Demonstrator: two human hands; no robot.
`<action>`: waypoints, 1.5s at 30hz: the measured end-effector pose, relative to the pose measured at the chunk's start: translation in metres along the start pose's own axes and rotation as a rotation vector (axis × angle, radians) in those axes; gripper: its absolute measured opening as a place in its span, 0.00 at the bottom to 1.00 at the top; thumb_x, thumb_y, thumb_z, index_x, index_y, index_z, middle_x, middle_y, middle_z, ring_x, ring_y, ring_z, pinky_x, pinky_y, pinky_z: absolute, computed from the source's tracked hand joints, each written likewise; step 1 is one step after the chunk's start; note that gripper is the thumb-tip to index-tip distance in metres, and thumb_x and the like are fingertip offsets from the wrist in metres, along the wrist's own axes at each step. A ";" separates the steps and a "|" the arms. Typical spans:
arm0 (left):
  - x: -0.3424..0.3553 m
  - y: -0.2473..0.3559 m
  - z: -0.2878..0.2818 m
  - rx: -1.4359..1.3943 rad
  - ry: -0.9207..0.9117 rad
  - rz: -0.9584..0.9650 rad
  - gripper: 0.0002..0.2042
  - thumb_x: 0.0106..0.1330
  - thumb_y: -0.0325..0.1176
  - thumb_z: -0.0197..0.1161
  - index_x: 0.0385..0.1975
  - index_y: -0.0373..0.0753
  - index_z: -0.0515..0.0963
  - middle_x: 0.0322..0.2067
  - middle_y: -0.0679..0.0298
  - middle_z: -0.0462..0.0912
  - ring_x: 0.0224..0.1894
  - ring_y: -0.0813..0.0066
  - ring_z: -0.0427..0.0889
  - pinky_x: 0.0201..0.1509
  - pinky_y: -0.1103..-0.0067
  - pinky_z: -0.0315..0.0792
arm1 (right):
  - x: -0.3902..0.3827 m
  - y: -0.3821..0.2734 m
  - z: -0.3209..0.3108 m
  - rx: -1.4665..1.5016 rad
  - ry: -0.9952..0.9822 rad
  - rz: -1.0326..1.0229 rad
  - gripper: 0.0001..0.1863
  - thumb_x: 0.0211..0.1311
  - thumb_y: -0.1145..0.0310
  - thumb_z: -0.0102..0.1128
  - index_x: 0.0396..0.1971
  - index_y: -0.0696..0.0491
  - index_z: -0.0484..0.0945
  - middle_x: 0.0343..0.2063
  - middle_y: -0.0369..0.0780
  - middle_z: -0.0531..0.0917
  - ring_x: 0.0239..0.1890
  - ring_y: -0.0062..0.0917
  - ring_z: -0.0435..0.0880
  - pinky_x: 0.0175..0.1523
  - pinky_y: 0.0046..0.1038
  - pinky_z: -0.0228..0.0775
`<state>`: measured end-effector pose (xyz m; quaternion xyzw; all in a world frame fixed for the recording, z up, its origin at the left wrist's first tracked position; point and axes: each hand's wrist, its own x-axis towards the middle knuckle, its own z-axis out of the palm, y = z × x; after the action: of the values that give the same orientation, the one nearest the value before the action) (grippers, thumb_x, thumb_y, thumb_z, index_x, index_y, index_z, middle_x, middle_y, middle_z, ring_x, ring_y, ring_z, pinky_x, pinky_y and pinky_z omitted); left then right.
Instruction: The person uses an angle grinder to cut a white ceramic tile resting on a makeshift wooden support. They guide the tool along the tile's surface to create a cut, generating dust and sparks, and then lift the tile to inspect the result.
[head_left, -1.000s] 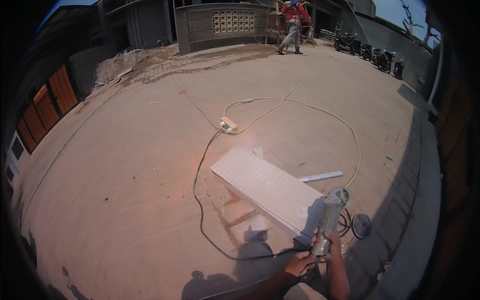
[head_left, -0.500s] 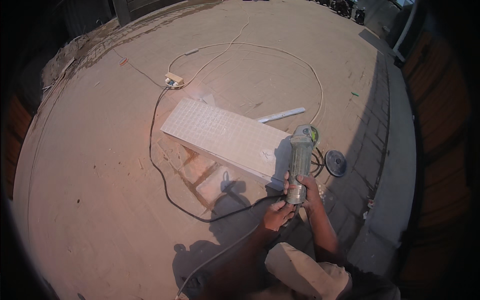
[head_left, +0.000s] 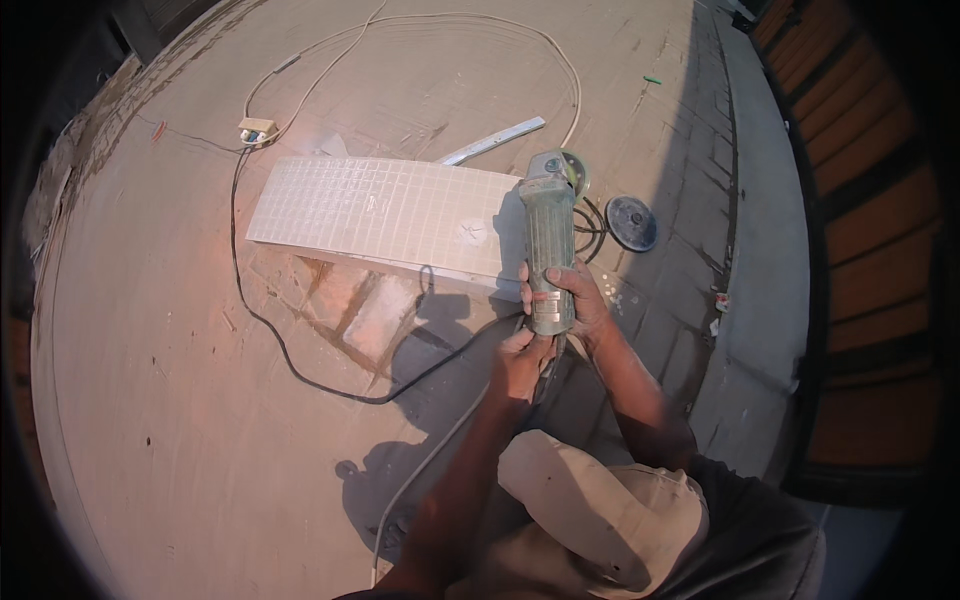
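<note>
An angle grinder (head_left: 550, 245) with a worn grey-green body stands out in front of me, its metal head pointing away and a greenish disc (head_left: 577, 174) on the head's right side. My right hand (head_left: 583, 298) is wrapped around the rear of the body, thumb on top. Just below the tool's back end, my left hand (head_left: 518, 362) is closed at the cord, its fingertips partly hidden. Left of the grinder lies a long pale tile slab (head_left: 370, 205) with a square grid pattern and a small dark mark, and the grinder's shadow falls on its right end.
A round dark disc (head_left: 631, 223) lies right of the grinder beside coiled black cable. Behind the slab rests a pale metal strip (head_left: 492, 141). A socket box (head_left: 258, 130) joins a white cable and a black cable (head_left: 290, 365) looping across the paving. Slatted orange panels stand at right.
My view has shifted, so the slab, grinder and cables sit further up and left in the picture. Both hands keep their hold at the grinder's rear.
</note>
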<state>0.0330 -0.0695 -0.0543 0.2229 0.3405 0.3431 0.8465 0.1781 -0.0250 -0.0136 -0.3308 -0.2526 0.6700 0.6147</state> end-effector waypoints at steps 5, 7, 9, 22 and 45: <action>0.002 0.006 -0.003 0.138 -0.067 -0.003 0.12 0.71 0.32 0.62 0.46 0.29 0.81 0.34 0.68 0.82 0.36 0.84 0.77 0.41 0.87 0.71 | -0.006 0.000 -0.002 0.027 0.056 -0.019 0.23 0.57 0.65 0.65 0.49 0.62 0.72 0.35 0.45 0.82 0.29 0.28 0.84 0.34 0.30 0.83; -0.003 0.036 0.005 0.440 -0.105 -0.133 0.15 0.71 0.35 0.63 0.47 0.28 0.81 0.36 0.69 0.82 0.37 0.84 0.77 0.42 0.85 0.72 | -0.015 -0.008 -0.006 0.011 0.114 -0.083 0.23 0.57 0.67 0.65 0.49 0.62 0.71 0.35 0.45 0.82 0.29 0.27 0.84 0.34 0.30 0.83; 0.008 0.036 -0.027 0.443 -0.078 -0.027 0.20 0.69 0.38 0.64 0.55 0.31 0.77 0.41 0.63 0.83 0.40 0.81 0.81 0.40 0.86 0.73 | -0.019 -0.019 -0.013 -0.075 0.143 -0.030 0.24 0.55 0.69 0.68 0.48 0.62 0.70 0.35 0.44 0.82 0.30 0.27 0.85 0.33 0.30 0.82; -0.031 0.201 -0.288 0.319 0.741 0.362 0.24 0.72 0.40 0.59 0.62 0.32 0.69 0.58 0.58 0.74 0.57 0.72 0.74 0.60 0.75 0.65 | -0.201 -0.056 -0.137 -1.532 1.420 0.217 0.37 0.42 0.56 0.74 0.51 0.62 0.72 0.43 0.55 0.82 0.48 0.49 0.82 0.53 0.43 0.74; 0.031 0.225 -0.242 0.257 0.679 0.144 0.21 0.71 0.43 0.60 0.54 0.33 0.71 0.44 0.61 0.80 0.41 0.73 0.80 0.40 0.79 0.74 | -0.261 0.009 -0.163 -1.642 1.509 0.564 0.48 0.51 0.48 0.71 0.65 0.59 0.59 0.58 0.53 0.73 0.58 0.48 0.75 0.60 0.46 0.69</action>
<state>-0.2237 0.1377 -0.0916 0.2243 0.6259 0.4106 0.6240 0.3018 -0.2962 -0.0916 -0.9934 -0.0976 0.0486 0.0367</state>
